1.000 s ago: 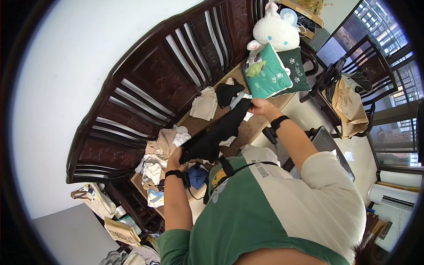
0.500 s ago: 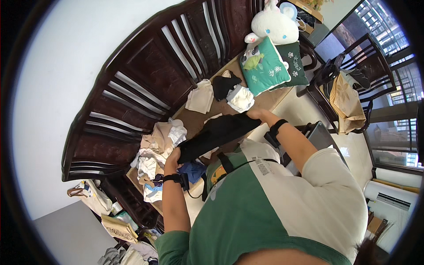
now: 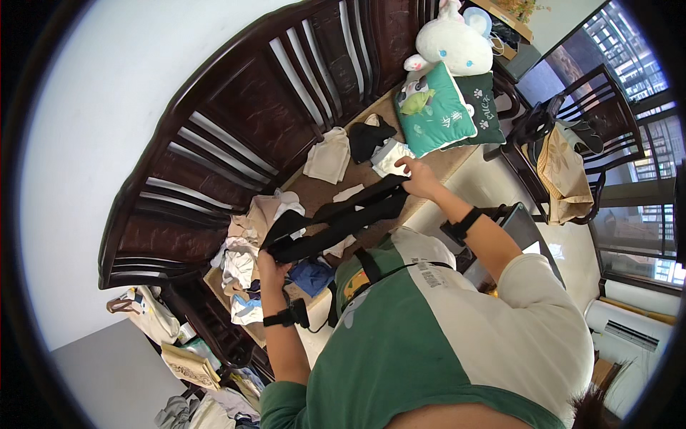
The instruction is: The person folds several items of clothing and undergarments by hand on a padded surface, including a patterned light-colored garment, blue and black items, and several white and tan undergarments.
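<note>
Both hands have moved a bit farther apart since half a second ago, and the soft, thin black cloth garment (image 3: 350, 222) that hung as one wide piece now shows two long bands with a gap between; the left hand (image 3: 271, 270) is closed on one end; the right hand (image 3: 423, 180) pinches the other end with bent fingers; I cannot see every fingertip.

Holding both ends seems to keep the floppy cloth from sagging; it is up over the middle of the long dark wooden sofa (image 3: 268, 107); its long side slants along the seat, one end pointing at the messy heap of pale clothes (image 3: 243, 261) by the sofa's left end, the other toward the front edge.

Near the back edge lie a flat beige folded cloth (image 3: 329, 156) and a small black cloth bundle (image 3: 370, 137); a small white cloth pile (image 3: 391, 157) sits nearer the front edge; they look set apart, maybe so they don't mix with the heap.
</note>
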{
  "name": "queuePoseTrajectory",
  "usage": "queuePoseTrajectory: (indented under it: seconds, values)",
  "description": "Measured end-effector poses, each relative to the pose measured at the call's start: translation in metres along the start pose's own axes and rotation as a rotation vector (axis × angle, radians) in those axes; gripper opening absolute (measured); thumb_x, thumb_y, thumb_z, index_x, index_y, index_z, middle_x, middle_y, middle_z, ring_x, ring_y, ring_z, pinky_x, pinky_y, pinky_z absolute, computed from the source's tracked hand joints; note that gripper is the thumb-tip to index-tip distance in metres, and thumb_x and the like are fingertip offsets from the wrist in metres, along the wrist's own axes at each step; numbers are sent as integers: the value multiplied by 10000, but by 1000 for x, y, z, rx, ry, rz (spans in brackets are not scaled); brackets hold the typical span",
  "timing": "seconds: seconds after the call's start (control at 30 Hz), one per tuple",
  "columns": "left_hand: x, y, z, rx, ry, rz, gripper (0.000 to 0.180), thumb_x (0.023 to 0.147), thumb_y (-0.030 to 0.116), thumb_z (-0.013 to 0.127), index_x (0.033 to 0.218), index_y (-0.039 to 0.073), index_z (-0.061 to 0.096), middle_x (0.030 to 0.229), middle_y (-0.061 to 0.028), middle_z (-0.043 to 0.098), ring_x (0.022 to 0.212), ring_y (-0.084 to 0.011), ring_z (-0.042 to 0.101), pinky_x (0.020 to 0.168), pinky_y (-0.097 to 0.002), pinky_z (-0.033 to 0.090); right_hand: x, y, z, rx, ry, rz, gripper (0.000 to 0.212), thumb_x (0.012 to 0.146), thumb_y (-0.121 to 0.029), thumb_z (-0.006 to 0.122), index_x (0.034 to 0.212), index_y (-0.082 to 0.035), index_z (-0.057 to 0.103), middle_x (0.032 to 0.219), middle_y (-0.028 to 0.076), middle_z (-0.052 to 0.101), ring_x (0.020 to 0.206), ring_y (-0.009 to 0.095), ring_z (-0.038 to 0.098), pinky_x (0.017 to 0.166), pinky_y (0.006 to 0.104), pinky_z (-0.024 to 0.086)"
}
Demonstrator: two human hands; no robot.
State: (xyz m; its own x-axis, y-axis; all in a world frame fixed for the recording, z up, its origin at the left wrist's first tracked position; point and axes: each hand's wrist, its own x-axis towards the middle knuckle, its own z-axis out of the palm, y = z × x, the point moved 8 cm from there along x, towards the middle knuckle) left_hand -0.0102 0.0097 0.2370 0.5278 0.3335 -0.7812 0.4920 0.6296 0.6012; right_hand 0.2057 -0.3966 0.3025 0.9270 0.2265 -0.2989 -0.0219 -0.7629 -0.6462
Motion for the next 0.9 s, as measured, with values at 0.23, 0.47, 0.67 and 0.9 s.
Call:
queuePoseTrajectory:
  seconds: [0.23, 0.47, 0.67, 0.9]
  values:
    - [-62, 27, -41, 311, 83, 182, 398, 918, 20, 391, 1307, 96, 428, 1086, -153, 565, 642, -180, 612, 567, -317, 579, -21, -33, -28, -122, -96, -284, 403, 658, 1, 607, 1042, -104, 664, 964, 139, 668, 828, 284, 673, 738, 395, 532]
    - [-138, 83, -9, 1014, 32, 734, 462, 676, -185, 574, 1071, 55, 568, 1069, -83, 502, 723, -155, 547, 511, -247, 422, -63, -53, -68, 541, -191, -167, 555, 669, 173, 364, 1110, -49, 615, 1123, 74, 579, 866, 155, 624, 521, 233, 518]
    - [-218, 15, 38, 1355, -431, 757, 576, 582, -151, 619, 1113, 61, 541, 1054, -144, 554, 919, -323, 581, 764, -356, 485, -150, 19, -69, 352, -404, -57, 429, 619, 139, 403, 934, -8, 654, 971, 97, 625, 807, 205, 626, 580, 277, 533]
    - [-233, -107, -3, 1208, -399, 220, 505, 847, 203, 656, 1304, 64, 492, 1205, -146, 588, 1041, -244, 617, 839, -341, 516, -241, 35, -46, 174, -477, -15, 453, 712, -44, 679, 1155, -39, 588, 1100, 153, 653, 983, 298, 650, 864, 348, 511]
